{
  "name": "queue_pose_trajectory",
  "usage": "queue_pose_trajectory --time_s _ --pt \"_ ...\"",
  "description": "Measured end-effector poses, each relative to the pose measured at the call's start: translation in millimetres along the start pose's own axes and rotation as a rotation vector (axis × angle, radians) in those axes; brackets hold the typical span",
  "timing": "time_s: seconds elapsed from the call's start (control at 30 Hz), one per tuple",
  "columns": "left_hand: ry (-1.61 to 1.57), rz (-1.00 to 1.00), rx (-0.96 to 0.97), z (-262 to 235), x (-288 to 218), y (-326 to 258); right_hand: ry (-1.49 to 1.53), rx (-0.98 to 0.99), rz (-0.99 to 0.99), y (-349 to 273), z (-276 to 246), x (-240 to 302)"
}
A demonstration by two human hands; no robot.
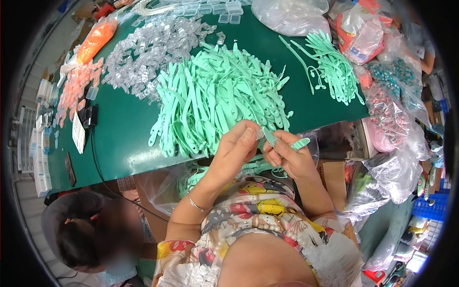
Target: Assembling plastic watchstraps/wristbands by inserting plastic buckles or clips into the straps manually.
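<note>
My left hand (237, 144) pinches a small clear plastic clip (260, 134) between thumb and fingertips. Close beside it, my right hand (295, 160) grips a mint-green plastic strap (269, 137), whose other end sticks out past the fingers. The clip and the strap's tip meet or nearly meet; whether they are joined is too small to tell. Just beyond my hands lies a large heap of mint-green straps (224, 95) on the green table (126, 165). Behind it to the left spreads a pile of clear plastic clips (143, 57).
A smaller bunch of green straps (332, 69) lies at right. Orange pieces (79, 88) and an orange bag (97, 40) are at far left, near a black device (88, 116) with a cable. Plastic bags (389, 115) crowd the right side. Another person (79, 234) sits at lower left.
</note>
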State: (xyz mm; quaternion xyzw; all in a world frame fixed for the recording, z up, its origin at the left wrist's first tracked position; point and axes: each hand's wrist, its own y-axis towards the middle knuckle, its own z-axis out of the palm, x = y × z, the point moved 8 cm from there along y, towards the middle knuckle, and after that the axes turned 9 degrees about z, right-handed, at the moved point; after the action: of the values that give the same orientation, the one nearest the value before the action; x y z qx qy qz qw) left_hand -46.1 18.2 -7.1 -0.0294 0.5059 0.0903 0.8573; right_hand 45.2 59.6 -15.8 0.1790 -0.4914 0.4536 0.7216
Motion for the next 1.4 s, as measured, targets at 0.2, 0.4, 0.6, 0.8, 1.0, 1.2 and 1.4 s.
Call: queue_pose_trajectory --time_s 0.2,0.4,0.6,0.8,1.0,1.2,1.4 --pt "-0.101 0.036 -0.015 -5 -1 -10 0.032 0.044 0.091 -1 11 -15" --pt "-0.153 0.052 -0.034 -7 -2 -17 -0.052 0.042 0.168 1 10 -27" --pt "-0.175 0.055 0.013 -11 3 -20 -0.049 0.091 0.172 2 12 -26" --pt "-0.162 0.062 0.014 -11 2 -21 -0.027 0.112 0.167 4 14 -28" --pt "-0.129 0.021 0.033 -13 13 -26 -0.021 0.090 0.134 1 19 -23" --pt "0.180 0.102 0.015 -18 -6 -34 -0.531 -0.091 -0.276 -5 21 14" --pt "0.485 0.127 0.033 -23 -15 -38 -0.787 -0.165 -0.551 -17 28 22"
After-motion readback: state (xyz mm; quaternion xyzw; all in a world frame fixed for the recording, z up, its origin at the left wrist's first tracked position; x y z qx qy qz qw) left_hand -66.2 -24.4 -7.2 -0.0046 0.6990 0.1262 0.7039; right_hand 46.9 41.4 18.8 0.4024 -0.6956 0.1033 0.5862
